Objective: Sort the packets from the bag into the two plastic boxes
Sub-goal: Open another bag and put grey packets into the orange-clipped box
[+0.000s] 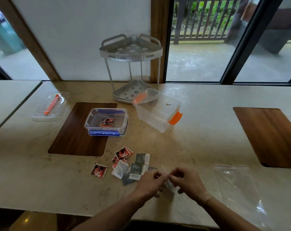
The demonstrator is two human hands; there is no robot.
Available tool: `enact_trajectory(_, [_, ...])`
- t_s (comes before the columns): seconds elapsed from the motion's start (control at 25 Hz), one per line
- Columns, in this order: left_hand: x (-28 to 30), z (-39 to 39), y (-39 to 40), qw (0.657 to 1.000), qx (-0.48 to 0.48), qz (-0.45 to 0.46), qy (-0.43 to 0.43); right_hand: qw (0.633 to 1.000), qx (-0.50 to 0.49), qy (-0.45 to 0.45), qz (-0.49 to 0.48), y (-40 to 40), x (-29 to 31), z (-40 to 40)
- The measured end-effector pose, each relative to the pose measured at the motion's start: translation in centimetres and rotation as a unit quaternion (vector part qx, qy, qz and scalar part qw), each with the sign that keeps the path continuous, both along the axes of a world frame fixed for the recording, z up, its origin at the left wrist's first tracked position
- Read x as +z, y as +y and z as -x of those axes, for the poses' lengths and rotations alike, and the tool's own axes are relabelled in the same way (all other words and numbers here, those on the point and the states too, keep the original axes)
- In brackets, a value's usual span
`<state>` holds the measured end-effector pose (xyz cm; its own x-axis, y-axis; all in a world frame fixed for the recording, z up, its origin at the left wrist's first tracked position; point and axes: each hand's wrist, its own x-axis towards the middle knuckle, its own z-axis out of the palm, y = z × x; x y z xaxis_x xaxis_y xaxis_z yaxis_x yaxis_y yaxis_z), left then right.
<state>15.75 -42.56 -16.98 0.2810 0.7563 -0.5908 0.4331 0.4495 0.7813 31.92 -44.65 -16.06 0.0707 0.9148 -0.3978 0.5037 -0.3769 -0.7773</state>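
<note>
A long pale stone-look counter fills the lower half of the view. Two dark wooden mats are set into it, one at nine o'clock of centre, the other at three o'clock. At twelve o'clock a white wall panel stands between wooden frame posts. Glass windows flank it, at ten o'clock and two o'clock. Through the right one show a wet grey terrace floor, a dark wooden railing and green plants, in soft daylight

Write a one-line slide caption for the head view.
Both hands pinch a small clear packet; red packets fill the blue-clipped box.
</note>
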Motion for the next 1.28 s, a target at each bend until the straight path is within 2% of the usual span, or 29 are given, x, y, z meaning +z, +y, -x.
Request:
enact_trajectory(0.16, [0.4, 0.3, -0.1, 0.999, 0.041, 0.022, -0.013, 0.996, 0.045, 0.048, 0.060, 0.2, 0.0, 0.4])
enact_trajectory(0.32, [0.8, 0.6, 0.2, 0.998, 0.048, 0.029, 0.002, 0.991, 0.046, 0.107, 0.072, 0.3, 0.1, 0.5])
enact_trajectory(0.4, [0.6, 0.7, 0.4, 0.999, 0.035, 0.017, 0.014, 0.991, 0.032, 0.113, 0.069, 0.3, 0.2, 0.7])
enact_trajectory(0.52, [0.5, 0.6, 0.9, 1.000, 0.010, 0.004, 0.023, 0.996, 0.033, 0.068, 0.053, 0.4, 0.4, 0.7])
enact_trajectory(0.76, [0.3, 0.6, 2.0, 1.000, -0.026, -0.014, -0.005, 0.997, 0.041, 0.025, 0.064, 0.8, 0.1, 0.3])
enact_trajectory(0.92, [0.1, 1.4, 3.0, 0.997, -0.071, -0.017, -0.018, 0.987, 0.041, 0.093, 0.126, 1.7, 0.0, 0.1])
enact_trajectory(1.04, [-0.1, 2.0, 3.7, 0.990, -0.127, -0.055, -0.004, 0.974, 0.051, 0.136, 0.173, 2.3, 0.0, -0.1])
enact_trajectory(1.28, [-0.4, 2.6, 4.6, 0.984, -0.170, -0.046, -0.011, 0.969, 0.068, 0.152, 0.183, 2.4, 0.2, -0.2])
